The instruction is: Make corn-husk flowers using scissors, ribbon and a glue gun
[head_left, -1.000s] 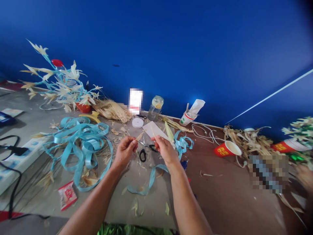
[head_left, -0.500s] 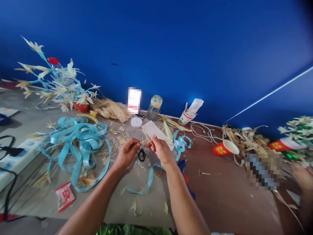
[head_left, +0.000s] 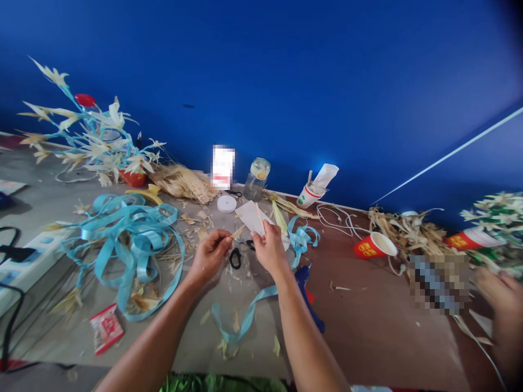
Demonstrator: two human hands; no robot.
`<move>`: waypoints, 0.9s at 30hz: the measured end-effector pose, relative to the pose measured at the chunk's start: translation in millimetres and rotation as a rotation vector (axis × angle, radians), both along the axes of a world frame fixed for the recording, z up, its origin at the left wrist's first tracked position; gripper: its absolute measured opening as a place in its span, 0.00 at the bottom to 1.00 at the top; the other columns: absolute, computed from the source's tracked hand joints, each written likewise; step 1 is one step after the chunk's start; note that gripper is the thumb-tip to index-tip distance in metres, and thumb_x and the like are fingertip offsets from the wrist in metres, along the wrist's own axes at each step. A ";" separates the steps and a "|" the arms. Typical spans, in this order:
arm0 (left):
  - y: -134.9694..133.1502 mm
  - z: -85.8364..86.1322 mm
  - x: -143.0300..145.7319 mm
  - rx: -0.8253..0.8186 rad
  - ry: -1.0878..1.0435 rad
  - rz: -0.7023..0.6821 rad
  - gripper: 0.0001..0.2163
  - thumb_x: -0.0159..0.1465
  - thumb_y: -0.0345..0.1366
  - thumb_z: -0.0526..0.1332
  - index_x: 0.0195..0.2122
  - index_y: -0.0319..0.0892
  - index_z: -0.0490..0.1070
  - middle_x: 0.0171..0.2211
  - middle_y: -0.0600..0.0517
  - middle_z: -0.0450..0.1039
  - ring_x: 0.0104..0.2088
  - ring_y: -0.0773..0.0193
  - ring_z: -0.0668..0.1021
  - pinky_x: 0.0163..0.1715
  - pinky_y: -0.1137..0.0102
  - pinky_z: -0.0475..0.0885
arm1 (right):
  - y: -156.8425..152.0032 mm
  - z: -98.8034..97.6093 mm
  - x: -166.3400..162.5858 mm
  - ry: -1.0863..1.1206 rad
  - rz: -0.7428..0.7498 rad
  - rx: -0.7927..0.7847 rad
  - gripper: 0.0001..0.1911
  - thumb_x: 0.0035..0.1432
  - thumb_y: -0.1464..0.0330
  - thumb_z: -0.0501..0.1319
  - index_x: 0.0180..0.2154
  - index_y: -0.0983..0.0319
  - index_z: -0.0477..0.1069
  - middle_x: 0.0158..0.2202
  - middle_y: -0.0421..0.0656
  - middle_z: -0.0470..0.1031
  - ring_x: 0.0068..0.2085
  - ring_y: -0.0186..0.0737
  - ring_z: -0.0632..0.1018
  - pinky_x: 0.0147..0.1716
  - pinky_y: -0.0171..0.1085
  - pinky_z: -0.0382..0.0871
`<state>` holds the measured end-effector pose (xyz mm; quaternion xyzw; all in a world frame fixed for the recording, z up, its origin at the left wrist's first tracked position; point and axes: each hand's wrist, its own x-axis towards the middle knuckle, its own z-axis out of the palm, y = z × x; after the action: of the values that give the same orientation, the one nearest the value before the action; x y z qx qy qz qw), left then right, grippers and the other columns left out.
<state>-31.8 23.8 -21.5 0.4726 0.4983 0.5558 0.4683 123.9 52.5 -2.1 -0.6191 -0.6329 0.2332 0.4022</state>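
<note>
The person's left hand [head_left: 210, 253] is right there over the middle of the table [head_left: 196, 348], thumb and forefinger pressed together on a small piece of dried husk [head_left: 237, 233] that pokes out toward the other hand; the right hand [head_left: 269, 245] faces it, a little apart, its thumb and fingers pinching a thin pale strip [head_left: 260, 214] that points up and away, in front of a white card [head_left: 247, 212]; I can't tell from here how the remaining fingers of either hand are curled; just below the gap between the hands lie black-handled scissors [head_left: 235, 258], with husk scraps scattered about; a white spool [head_left: 226, 204] sits beyond, near a clear bottle [head_left: 255, 185]; to the left there's a loose heap of light-blue ribbon [head_left: 134, 234], a red snack packet [head_left: 107, 329] in front of it; over on the right a red paper cup [head_left: 373, 245] lies tipped, and another person's hand [head_left: 496, 288] shows blurred at the edge.
</note>
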 end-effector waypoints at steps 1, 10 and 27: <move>-0.5 0.3 0.3 -0.004 0.001 -0.002 0.10 0.55 0.42 0.60 0.27 0.39 0.67 0.18 0.58 0.62 0.19 0.72 0.64 0.20 0.75 0.59 | -0.7 0.0 -0.8 -0.020 -0.024 0.038 0.19 0.49 0.65 0.58 0.44 0.66 0.69 0.44 0.55 0.68 0.47 0.50 0.68 0.46 0.45 0.62; -1.8 -3.5 2.0 0.014 0.031 -0.018 0.08 0.55 0.40 0.60 0.27 0.39 0.68 0.19 0.57 0.63 0.20 0.71 0.65 0.21 0.75 0.60 | -11.9 10.0 -15.7 0.554 0.254 -0.218 0.12 0.53 0.61 0.57 0.27 0.62 0.70 0.23 0.38 0.69 0.27 0.33 0.68 0.30 0.32 0.62; 1.0 0.4 -7.3 -0.066 -0.152 -0.045 0.12 0.56 0.43 0.61 0.31 0.38 0.74 0.20 0.55 0.65 0.21 0.71 0.65 0.23 0.74 0.59 | -19.3 16.3 -17.5 0.011 0.372 0.014 0.09 0.55 0.68 0.56 0.26 0.62 0.72 0.25 0.41 0.72 0.29 0.35 0.72 0.32 0.32 0.63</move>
<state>-39.1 24.8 -21.2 0.4243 0.4686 0.5628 0.5325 106.4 33.2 14.1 -0.4871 -0.7359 0.3026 0.3601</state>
